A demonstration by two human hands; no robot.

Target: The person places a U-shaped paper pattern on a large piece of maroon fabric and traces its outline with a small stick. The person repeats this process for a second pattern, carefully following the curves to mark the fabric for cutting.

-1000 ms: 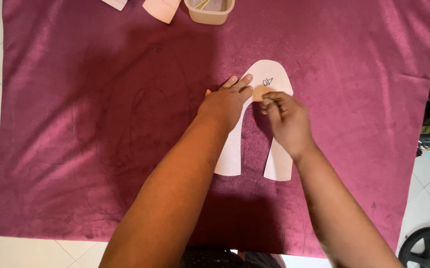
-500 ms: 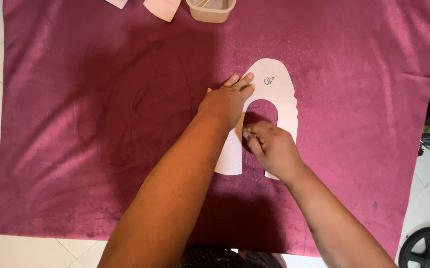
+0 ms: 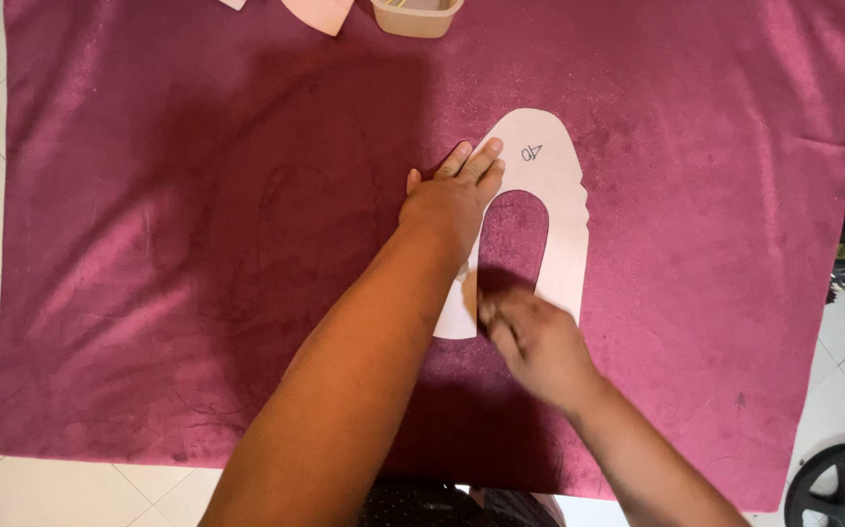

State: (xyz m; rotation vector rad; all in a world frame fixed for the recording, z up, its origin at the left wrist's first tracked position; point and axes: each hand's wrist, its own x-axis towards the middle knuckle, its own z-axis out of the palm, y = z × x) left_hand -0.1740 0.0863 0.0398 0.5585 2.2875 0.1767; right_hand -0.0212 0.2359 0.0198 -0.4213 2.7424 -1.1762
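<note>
Since the earlier frame, the right hand [image 3: 539, 342] had slid down the inner edge of the white horseshoe-shaped paper pattern [image 3: 564, 205] to its lower left leg, fingers curled and blurred, so I could not tell whether its grip held anything. Left hand [image 3: 452, 200] lay open and flat, pressing the pattern onto the maroon cloth [image 3: 168, 244]. A plastic tub [image 3: 417, 15] sat at the far edge.

A small pale plastic container [image 3: 416, 15] stands at the top edge of the maroon cloth [image 3: 149, 244], cut off by the frame (its contents cannot be made out). No labels, signs or screens can be made out.
</note>
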